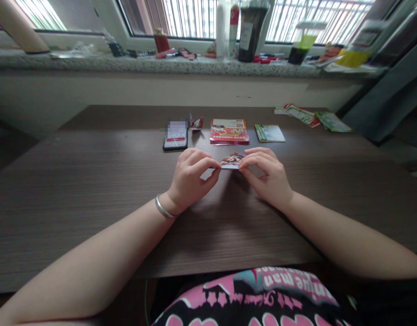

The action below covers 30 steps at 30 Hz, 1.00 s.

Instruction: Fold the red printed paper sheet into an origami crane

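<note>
Between my two hands is a small folded piece of printed paper, pointed at the top with a straight lower edge. It is held a little above the brown table. My left hand, with a silver bangle at the wrist, pinches its left corner between thumb and fingers. My right hand pinches the right corner the same way. Beyond the hands stands a small folded paper figure, close to a phone with a lit screen.
Behind the hands lies a stack of red printed leaflets, with a pile of green cards to its right. More leaflets lie at the far right corner. Bottles and small items line the granite windowsill.
</note>
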Each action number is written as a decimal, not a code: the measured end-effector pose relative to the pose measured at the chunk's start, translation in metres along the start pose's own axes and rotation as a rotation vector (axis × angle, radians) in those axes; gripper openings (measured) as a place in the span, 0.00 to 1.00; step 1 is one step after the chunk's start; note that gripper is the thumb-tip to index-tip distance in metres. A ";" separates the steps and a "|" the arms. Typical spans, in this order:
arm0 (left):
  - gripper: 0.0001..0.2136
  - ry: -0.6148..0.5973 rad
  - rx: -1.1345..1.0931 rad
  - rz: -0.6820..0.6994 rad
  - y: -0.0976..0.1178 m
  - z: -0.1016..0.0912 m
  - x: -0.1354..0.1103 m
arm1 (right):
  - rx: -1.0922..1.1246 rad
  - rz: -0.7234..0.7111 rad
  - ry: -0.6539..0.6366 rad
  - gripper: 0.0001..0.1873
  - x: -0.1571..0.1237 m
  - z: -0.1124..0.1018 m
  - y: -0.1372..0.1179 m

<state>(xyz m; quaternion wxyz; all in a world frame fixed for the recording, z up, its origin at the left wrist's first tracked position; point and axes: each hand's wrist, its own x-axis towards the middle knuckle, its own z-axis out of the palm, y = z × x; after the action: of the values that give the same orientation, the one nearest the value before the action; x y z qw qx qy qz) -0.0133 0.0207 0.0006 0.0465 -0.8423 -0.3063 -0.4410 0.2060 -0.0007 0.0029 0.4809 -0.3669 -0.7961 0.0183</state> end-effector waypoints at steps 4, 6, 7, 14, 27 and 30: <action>0.03 -0.032 0.007 0.010 0.006 0.002 0.000 | 0.003 -0.010 -0.028 0.02 0.003 0.004 -0.007; 0.04 -0.043 0.019 0.020 0.008 0.003 0.000 | -0.004 -0.039 -0.031 0.02 0.004 0.006 -0.009; 0.04 -0.044 0.025 0.031 0.009 0.003 0.001 | -0.007 -0.052 -0.034 0.02 0.004 0.007 -0.010; 0.04 0.003 0.032 0.122 0.010 0.002 0.002 | -0.075 -0.040 -0.016 0.01 0.001 0.007 -0.009; 0.03 -0.038 0.092 0.183 0.010 0.000 0.002 | -0.135 -0.192 -0.079 0.01 -0.001 0.006 -0.006; 0.04 -0.040 0.085 0.200 0.011 -0.001 0.002 | -0.191 -0.238 -0.083 0.01 -0.002 0.005 -0.006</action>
<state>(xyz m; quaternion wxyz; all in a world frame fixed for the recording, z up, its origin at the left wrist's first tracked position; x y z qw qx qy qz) -0.0070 0.0130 0.0048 0.1198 -0.8745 -0.2402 -0.4040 0.1994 -0.0048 0.0013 0.4095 -0.3127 -0.8512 -0.0995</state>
